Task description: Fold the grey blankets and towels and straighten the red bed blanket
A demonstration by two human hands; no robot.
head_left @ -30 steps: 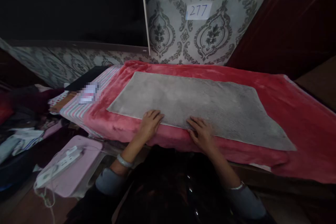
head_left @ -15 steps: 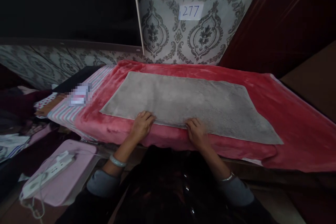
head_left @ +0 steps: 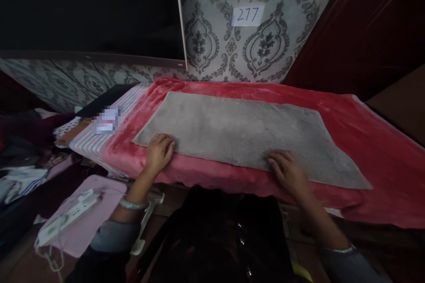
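A grey towel (head_left: 226,128) lies spread out in a long rectangle on a red plush blanket (head_left: 212,170). My left hand (head_left: 160,152) rests on the towel's near edge toward its left corner, fingers lying on the fabric and slightly bent. Farther right along the same edge, my right hand (head_left: 288,169) touches the towel with its fingers stretched out and a little blurred. Neither hand is closed around the cloth.
A striped cloth (head_left: 89,139) with a blurred-out small item (head_left: 108,119) lies at the left. A pink stool (head_left: 81,234) carries a white power strip (head_left: 68,219). Behind are a television (head_left: 89,9) and a wall paper marked 277 (head_left: 248,14).
My hands have moved apart along the towel's near edge, the left one leftward and the right one rightward. The view has shifted slightly; the towel stays flat.
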